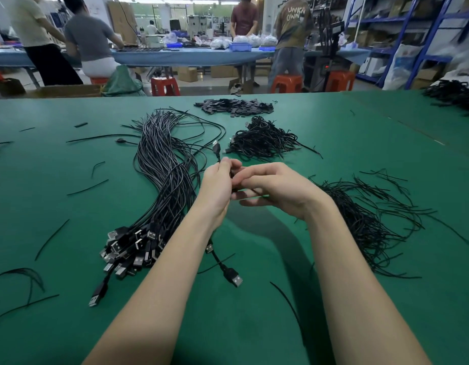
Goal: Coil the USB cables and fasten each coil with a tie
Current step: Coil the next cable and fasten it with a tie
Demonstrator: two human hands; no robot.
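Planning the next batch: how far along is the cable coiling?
Done: a small heap of coiled cables lies beyond the hands. In hand: left hand and right hand hold one cable between them. Left: the big bundle of straight cables, clearly the larger share.

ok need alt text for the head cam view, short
Both hands, left hand and right hand, meet over a green table, holding a coiled black USB cable. A bundle of uncoiled cables lies left, loose ties right, finished coils beyond.
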